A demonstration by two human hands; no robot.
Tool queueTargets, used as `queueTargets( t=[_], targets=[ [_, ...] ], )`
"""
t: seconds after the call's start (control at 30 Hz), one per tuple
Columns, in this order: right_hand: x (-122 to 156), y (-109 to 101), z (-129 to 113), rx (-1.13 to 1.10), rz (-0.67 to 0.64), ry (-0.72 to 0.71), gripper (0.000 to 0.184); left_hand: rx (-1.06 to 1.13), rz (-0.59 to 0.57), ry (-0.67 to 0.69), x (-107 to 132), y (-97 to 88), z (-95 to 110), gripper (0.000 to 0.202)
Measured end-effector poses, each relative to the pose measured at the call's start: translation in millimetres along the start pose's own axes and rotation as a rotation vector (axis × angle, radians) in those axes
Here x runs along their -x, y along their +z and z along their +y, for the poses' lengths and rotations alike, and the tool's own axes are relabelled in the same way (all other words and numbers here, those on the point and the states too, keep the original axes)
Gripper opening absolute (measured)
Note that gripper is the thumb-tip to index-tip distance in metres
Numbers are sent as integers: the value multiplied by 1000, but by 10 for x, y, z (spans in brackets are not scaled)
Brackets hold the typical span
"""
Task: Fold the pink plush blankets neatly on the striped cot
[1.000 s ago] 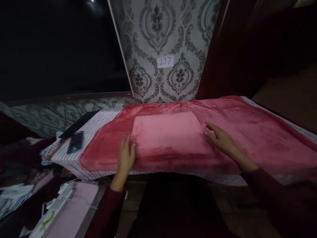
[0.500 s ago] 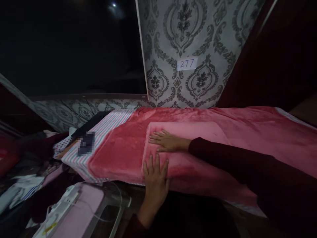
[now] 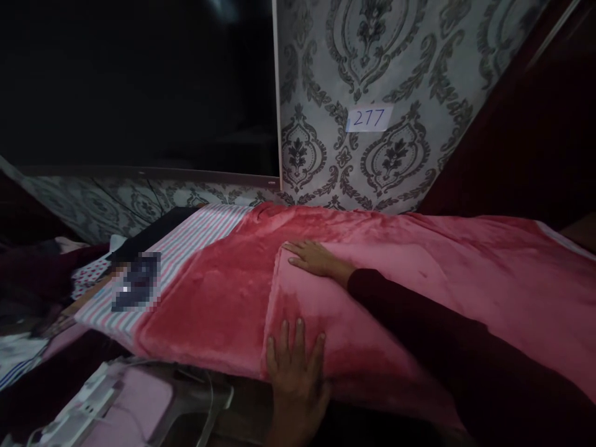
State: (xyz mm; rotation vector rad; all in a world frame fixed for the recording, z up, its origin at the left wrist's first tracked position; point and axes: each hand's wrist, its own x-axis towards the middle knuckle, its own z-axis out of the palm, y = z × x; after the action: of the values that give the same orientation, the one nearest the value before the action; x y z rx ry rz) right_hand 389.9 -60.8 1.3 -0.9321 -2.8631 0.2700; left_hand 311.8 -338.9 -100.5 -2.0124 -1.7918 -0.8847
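A pink plush blanket [image 3: 205, 304] is spread over a long flat surface, with a lighter pink layer [image 3: 372, 298] folded over on top of it. My right hand [image 3: 311, 257] rests flat near the far left corner of that folded layer, fingers stretched out. Closer to me, my left hand [image 3: 295, 366] presses with spread fingers on the near left part of the same layer, by the blanket's front edge. Neither hand grips anything. Under the blanket's left end, a striped cloth [image 3: 186, 248] shows.
A pixelated dark item [image 3: 137, 282] lies on the striped cloth. Behind stand a large dark screen [image 3: 139, 87] and a patterned wall with a paper label [image 3: 369, 118] marked 277. At lower left are a white power strip [image 3: 88, 403] with cords and piled clothes [image 3: 21, 357].
My right hand has slid toward the far corner of the folded layer. My left hand sits lower, near the front edge, so the hands are farther apart. The view has shifted slightly.
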Motion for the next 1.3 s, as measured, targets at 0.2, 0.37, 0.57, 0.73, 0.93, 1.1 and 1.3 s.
queueTargets(
  t=[0.2, 0.37, 0.57, 0.73, 0.93, 1.1, 1.3],
  targets=[
    [25, -157, -123, -9, -32, 65, 64, -11, 15, 28, -78, -30, -23, 73],
    [461, -353, -263, -3, -10, -5, 65, -3, 3, 21, -214, -268, -1, 66],
    [1367, -377, -200, -78, -118, -59, 62, 11, -66, 130, -439, -489, 435, 64],
    [1483, -333, 178, 21, -80, -63, 64, -15, -86, 291, -388, -144, 879, 75],
    [1082, -284, 644, 42, -49, -35, 67, -109, -24, 301, -199, 165, 877, 76],
    [898, -238, 813, -36, -19, 18, 70, -89, 13, 295, -202, 201, 865, 68],
    [929, -197, 845, -66, 19, 21, 71, -30, 17, 280, -185, 237, 862, 66]
  ],
)
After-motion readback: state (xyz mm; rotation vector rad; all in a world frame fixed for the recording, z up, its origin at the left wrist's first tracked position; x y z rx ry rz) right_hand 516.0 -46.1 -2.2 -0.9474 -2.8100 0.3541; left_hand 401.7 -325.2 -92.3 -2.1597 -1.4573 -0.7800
